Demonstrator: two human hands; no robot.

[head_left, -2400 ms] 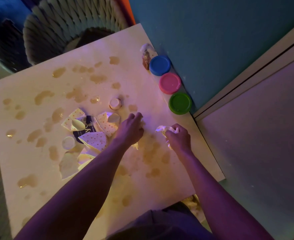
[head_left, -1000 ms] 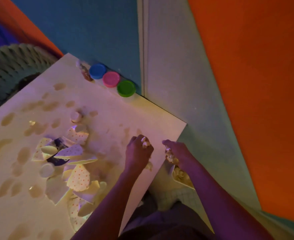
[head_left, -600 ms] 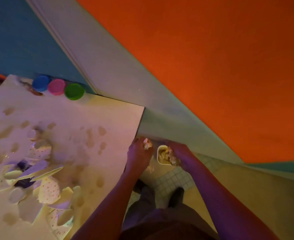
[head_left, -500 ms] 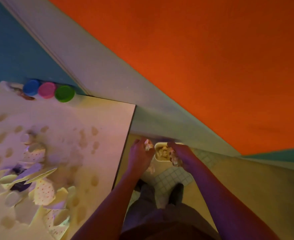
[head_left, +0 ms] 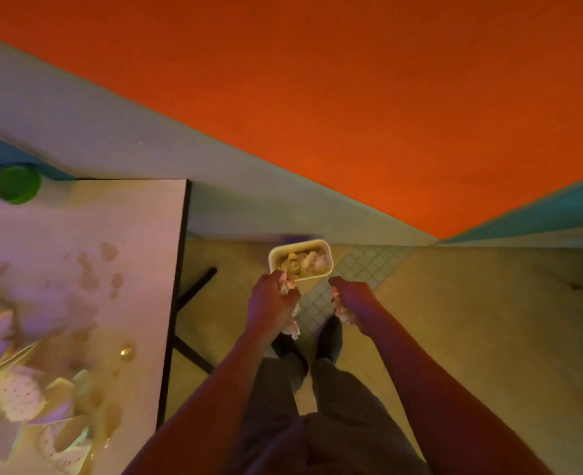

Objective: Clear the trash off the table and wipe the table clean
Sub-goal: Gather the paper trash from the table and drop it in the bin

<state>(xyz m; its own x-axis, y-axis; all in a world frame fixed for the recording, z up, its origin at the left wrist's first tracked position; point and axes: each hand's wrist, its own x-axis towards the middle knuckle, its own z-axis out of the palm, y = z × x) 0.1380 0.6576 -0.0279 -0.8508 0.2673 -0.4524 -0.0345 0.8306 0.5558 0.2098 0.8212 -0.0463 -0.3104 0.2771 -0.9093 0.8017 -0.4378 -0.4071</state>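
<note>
We hold our left hand (head_left: 272, 305) and right hand (head_left: 350, 303) out over the floor, just short of a small bin (head_left: 300, 259) that stands by the wall with crumpled scraps inside. Each hand's fingers curl round a wad of crumpled paper (head_left: 286, 286), bits poking out between them. To the left, the counter (head_left: 139, 214) carries brown spill marks (head_left: 87, 272), torn spotted paper pieces (head_left: 19, 399), and a green lid (head_left: 17, 184) near its far edge.
</note>
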